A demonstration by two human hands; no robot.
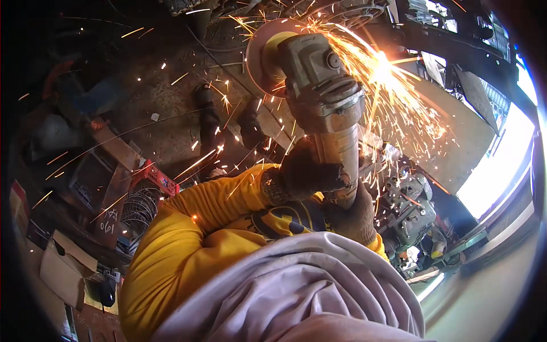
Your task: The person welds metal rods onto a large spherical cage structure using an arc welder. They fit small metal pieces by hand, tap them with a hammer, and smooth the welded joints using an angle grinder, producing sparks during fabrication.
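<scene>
An angle grinder (327, 97) with a grey metal head and a worn barrel body is held up in front of my chest. Its round disc (263, 57), reddish with a yellow centre, faces the upper left. My left hand (310, 171), in a dark glove, is wrapped round the grinder's body. Lower down, my right hand (353, 219), in a brownish knit glove, grips the rear end of the tool. Bright sparks (387, 74) spray from the disc's far edge to the right and downward. What the disc touches is hidden by glare and the grinder head.
A red plastic crate (156, 176) and coiled wire (139, 211) lie to my left, with an opened cardboard box (65, 268) nearer. Metal machinery (407, 211) stands close on my right. A flat board (456, 131) lies beyond it. Loose sparks fly across the floor.
</scene>
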